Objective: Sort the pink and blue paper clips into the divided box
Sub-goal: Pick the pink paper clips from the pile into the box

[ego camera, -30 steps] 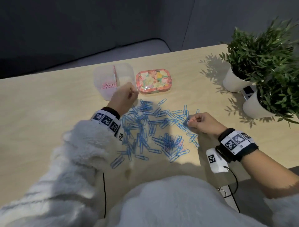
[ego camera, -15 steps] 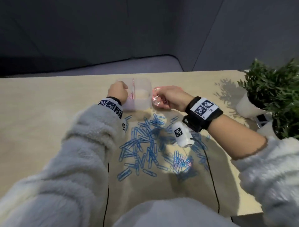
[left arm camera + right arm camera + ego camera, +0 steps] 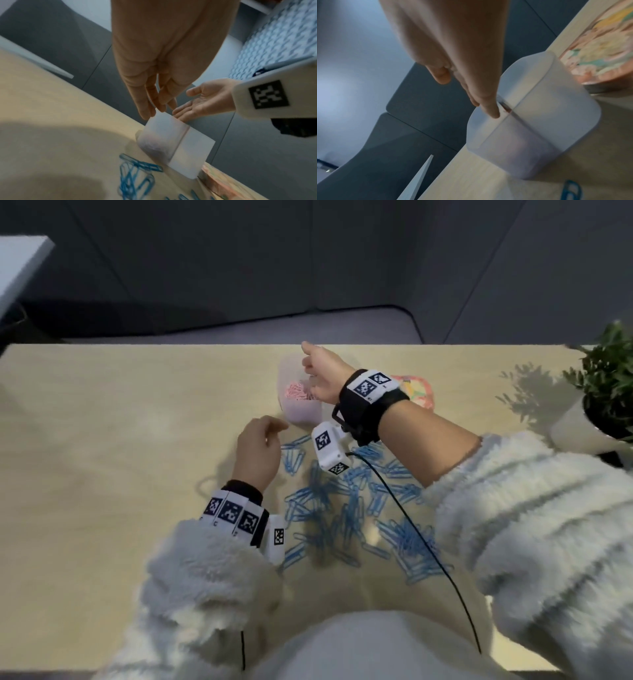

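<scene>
A translucent divided box (image 3: 291,371) stands at the table's far middle, and pink clips (image 3: 297,392) lie in its left compartment. My right hand (image 3: 313,371) hovers over that compartment, fingers straight and pointing down, holding nothing; in the right wrist view its fingertips (image 3: 493,112) reach the box's rim (image 3: 539,128) by the divider. My left hand (image 3: 270,429) hangs relaxed and empty just in front of the box's left corner. In the left wrist view the left hand's fingers (image 3: 145,108) hang above the box (image 3: 171,142). Several blue clips (image 3: 342,501) are scattered on the table between my arms.
A floral pink tin (image 3: 418,392) lies right of the box, half behind my right wrist. Potted plants (image 3: 609,392) stand at the right edge. A black cable (image 3: 428,559) crosses the blue clips. Bare wooden table (image 3: 120,440) stretches to the left.
My right hand moved left from beside the box to over its pink compartment and opened. My left hand came off the box's left side and drew back toward me.
</scene>
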### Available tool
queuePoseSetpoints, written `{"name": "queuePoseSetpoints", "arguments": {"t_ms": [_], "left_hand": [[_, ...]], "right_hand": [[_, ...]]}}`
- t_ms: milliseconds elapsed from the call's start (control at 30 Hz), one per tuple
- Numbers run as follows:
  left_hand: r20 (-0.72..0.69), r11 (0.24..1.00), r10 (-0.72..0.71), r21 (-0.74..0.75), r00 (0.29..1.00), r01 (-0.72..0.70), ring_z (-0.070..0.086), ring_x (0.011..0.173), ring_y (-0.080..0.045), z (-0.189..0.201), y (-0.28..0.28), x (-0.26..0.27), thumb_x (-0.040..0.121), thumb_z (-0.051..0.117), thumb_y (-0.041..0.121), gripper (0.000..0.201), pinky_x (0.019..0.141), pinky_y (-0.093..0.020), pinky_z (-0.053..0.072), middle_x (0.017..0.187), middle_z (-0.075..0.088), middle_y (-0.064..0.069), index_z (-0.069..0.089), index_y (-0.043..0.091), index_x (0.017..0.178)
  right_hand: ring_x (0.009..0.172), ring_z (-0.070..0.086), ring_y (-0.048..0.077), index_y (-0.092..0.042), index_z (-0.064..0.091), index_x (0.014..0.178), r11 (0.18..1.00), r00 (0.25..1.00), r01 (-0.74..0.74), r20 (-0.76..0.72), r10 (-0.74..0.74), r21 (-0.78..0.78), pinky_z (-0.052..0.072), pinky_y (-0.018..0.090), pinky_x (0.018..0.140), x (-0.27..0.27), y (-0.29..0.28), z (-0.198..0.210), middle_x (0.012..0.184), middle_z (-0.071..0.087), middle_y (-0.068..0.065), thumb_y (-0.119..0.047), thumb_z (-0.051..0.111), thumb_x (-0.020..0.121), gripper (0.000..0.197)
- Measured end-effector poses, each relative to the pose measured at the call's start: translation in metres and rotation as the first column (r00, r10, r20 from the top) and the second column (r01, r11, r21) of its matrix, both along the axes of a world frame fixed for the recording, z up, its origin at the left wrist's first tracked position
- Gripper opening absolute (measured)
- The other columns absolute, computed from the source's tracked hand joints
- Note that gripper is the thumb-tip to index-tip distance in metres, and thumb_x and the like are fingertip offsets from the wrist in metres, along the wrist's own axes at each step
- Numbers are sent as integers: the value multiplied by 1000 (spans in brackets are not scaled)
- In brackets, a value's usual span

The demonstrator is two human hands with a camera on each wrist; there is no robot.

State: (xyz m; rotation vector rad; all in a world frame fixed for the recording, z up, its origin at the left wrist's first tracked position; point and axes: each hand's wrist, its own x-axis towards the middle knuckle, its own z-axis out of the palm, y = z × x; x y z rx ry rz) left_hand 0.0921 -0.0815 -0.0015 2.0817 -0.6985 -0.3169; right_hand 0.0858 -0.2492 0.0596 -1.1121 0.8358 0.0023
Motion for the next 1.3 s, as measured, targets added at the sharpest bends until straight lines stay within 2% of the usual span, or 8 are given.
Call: {"name": "queuePoseSetpoints", "arguments": {"t_ms": [100,167,333,500,700,1000,1167,1300], "left_hand": [[-215,999,-27,-26,976,22,56,79,-20,-4,-6,-10,84,41,-7,27,81,-36,49,84,62,-3,61,13,85],[-315,997,-81,-20,946,78,54,73,-19,-5,-14,-22,86,41,-5,27,74,-34,50,77,58,4,59,14,82],[-201,898,-385,140,900,416,56,79,-19,-17,-39,-77,84,46,-1,23,73,-21,42,91,67,-5,66,8,91],[-261,656,-660,254,704,710,60,82,-23,-41,-59,-131,81,55,4,18,78,-27,48,94,68,-9,66,9,94],[-323,432,-795,292,513,853,46,71,-12,-47,-76,-148,67,81,18,45,59,-8,34,86,51,2,59,8,106],[-373,440,-744,350,554,827,49,57,-4,-42,-97,-129,69,79,12,27,59,-18,41,65,53,8,66,5,92],[-511,537,-642,232,571,811,55,43,1,-40,-97,-116,85,64,14,13,42,-13,45,61,59,0,61,13,72],[-683,690,-505,48,527,723,48,37,3,-37,-89,-106,93,52,8,24,43,-10,44,51,66,8,52,11,68]], "right_hand": [[103,53,25,-2,53,115,996,994,20,111,-10,-86,45,28,91,-27,2,7,113,56,8,-25,40,98,32],[74,52,16,-12,56,89,959,993,-24,108,56,-281,42,22,65,-64,-2,5,87,53,2,-16,45,95,13],[40,50,-3,-11,58,76,763,971,-226,-200,129,-606,41,15,44,-204,-24,-30,66,55,2,-8,51,92,19],[68,54,16,-22,59,63,614,822,-474,-567,51,-631,45,33,72,-312,-33,-73,71,65,8,-6,65,77,22],[57,43,9,-33,48,56,601,895,-414,-425,134,-683,38,28,61,-339,3,-90,59,48,-10,-16,77,71,37],[70,52,20,-24,56,76,440,829,-548,-533,172,-711,44,32,70,-308,17,-104,70,57,-2,-16,67,78,15],[75,57,19,-12,68,88,519,890,-403,-454,32,-754,46,30,76,-307,3,-101,80,65,5,-7,59,82,12],[44,54,11,-13,57,73,859,963,39,-212,-169,-510,44,26,49,-306,0,-96,66,55,11,-2,46,92,24]]}}
